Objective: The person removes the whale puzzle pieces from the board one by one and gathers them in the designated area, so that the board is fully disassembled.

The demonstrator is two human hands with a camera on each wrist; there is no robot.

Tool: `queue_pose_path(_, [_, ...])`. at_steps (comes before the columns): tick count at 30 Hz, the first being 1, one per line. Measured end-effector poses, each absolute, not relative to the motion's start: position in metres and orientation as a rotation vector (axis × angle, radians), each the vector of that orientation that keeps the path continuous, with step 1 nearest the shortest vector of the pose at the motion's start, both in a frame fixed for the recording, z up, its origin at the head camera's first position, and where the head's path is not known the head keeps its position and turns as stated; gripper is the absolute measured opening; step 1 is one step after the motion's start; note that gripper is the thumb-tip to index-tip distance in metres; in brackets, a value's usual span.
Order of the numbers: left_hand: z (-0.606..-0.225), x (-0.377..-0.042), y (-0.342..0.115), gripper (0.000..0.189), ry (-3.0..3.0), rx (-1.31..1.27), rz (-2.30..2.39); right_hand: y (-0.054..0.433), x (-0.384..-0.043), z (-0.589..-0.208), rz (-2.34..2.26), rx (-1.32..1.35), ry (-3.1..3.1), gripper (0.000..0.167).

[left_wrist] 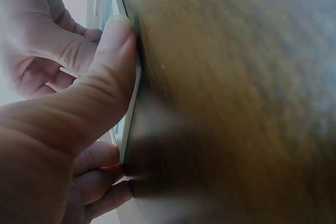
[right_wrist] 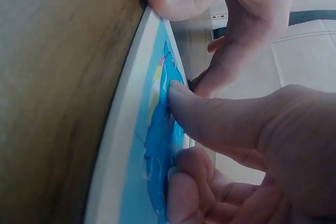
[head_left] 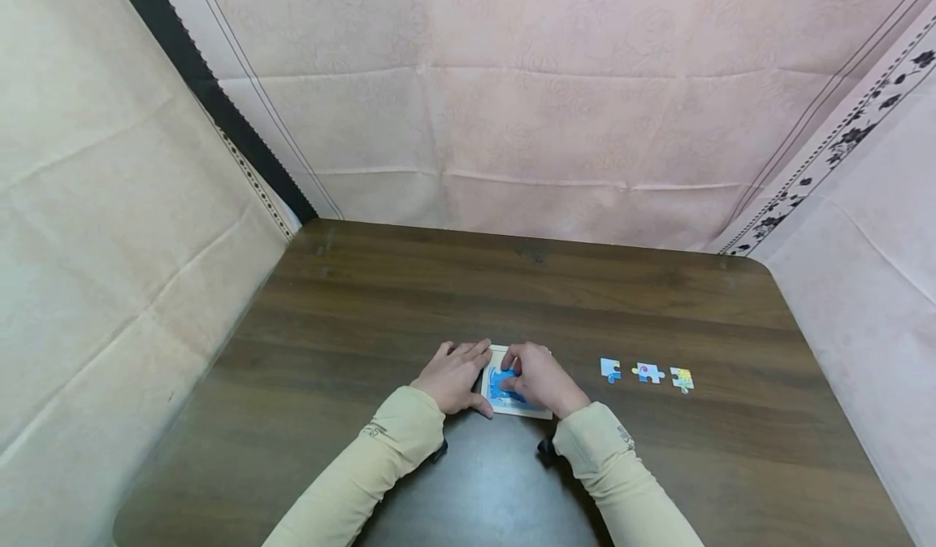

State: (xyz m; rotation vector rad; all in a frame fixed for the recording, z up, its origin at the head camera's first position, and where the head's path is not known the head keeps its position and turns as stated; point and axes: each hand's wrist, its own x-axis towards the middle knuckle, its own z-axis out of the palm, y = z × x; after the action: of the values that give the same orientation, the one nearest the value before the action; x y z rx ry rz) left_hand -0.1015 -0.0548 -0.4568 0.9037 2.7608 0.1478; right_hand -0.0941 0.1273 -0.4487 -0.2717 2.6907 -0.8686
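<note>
left grip spread, right grip parted, touching puzzle

Puzzle blue w/ wht frame; tbl brn, wood-grained; sleeves pale ylw; cloth border blk florals.

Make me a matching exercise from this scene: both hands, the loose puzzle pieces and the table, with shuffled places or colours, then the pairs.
1. Left hand
2. Right hand
3. Loose puzzle pieces
4. Table

A. Brown
B. In a row to the right of the puzzle tray
C. Over the tray's blue picture
D. At the tray's left edge

Pairs: 1-D, 2-C, 3-B, 4-A
</note>
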Motion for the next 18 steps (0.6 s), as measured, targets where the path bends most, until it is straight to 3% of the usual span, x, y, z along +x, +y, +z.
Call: queue_pose_path(18, [-0.4564, -0.1016, -0.0543, 0.098, 2.752, 0.902, 0.147, 0.124, -0.0924, -0.4469, -0.849, -0.254, 2.714, 0.015])
